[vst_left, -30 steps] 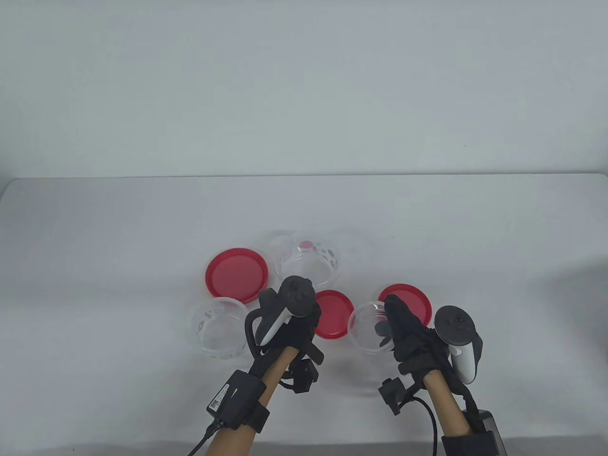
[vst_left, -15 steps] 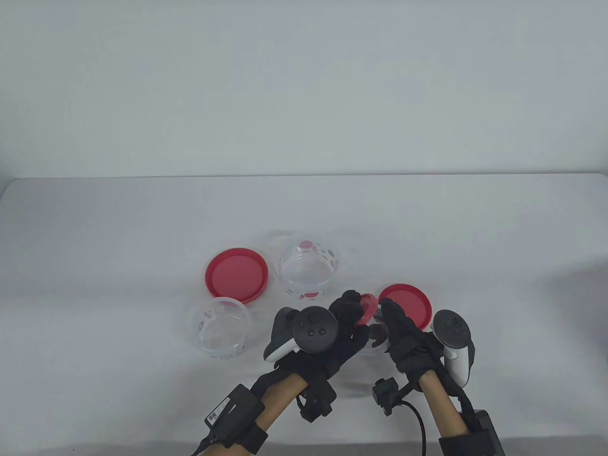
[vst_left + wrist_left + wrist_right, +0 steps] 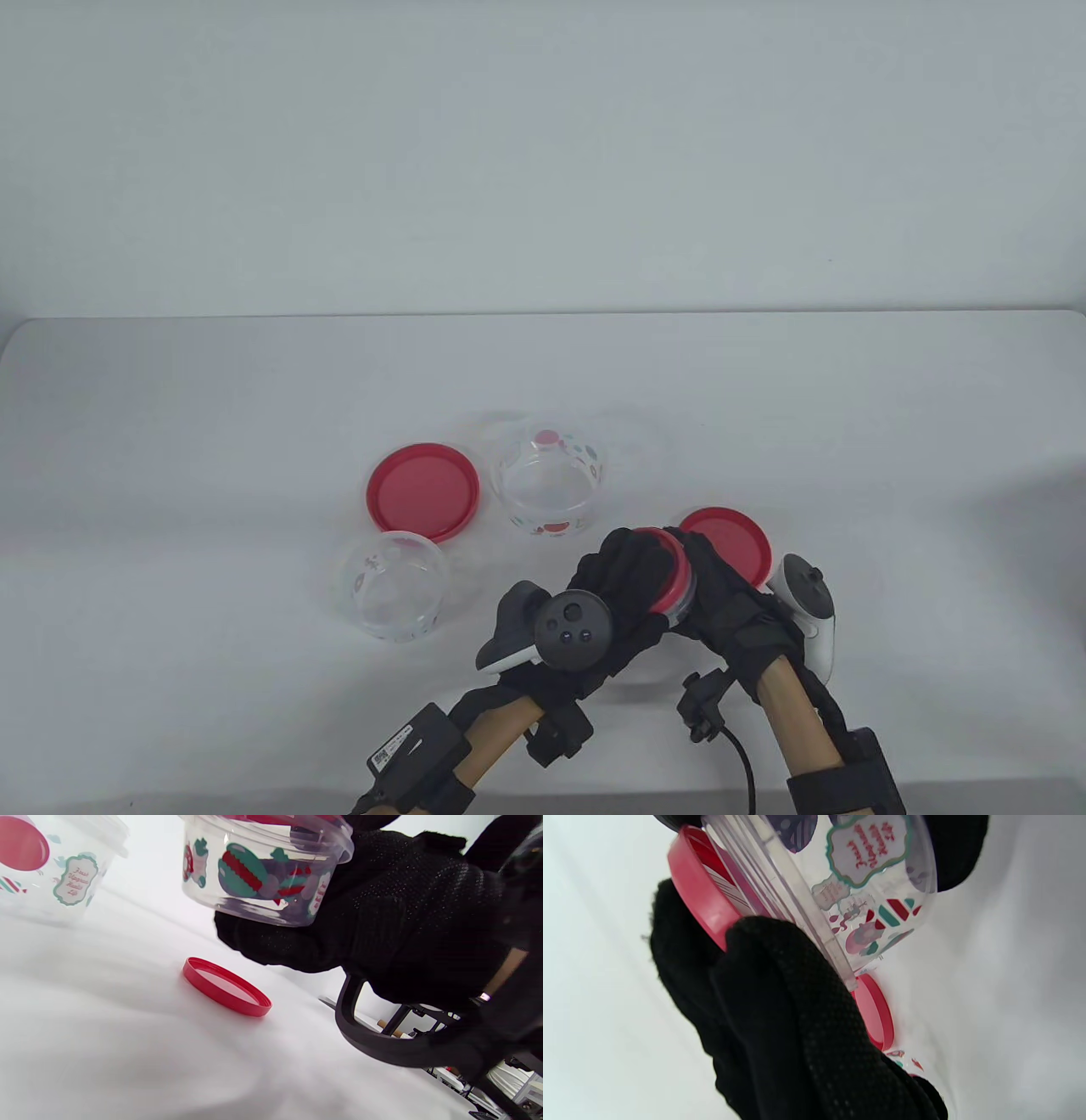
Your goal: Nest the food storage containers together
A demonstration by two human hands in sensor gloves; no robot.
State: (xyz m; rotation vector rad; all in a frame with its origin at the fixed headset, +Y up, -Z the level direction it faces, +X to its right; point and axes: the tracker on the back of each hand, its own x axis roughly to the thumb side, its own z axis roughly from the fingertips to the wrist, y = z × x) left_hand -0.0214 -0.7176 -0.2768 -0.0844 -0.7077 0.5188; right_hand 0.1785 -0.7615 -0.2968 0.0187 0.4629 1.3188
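Note:
My right hand grips a small clear printed container and holds it tilted above the table; it also shows in the left wrist view. My left hand presses a small red lid against the container's mouth; the lid's rim shows in the right wrist view. A large clear printed container stands open behind my hands. A medium clear container stands open at the left.
A large red lid lies left of the large container. A medium red lid lies on the white table just behind my right hand; it also shows in the left wrist view.
My left hand has picked the small red lid up off the table and brought it right onto the small container. My right hand has lifted and tilted that container.

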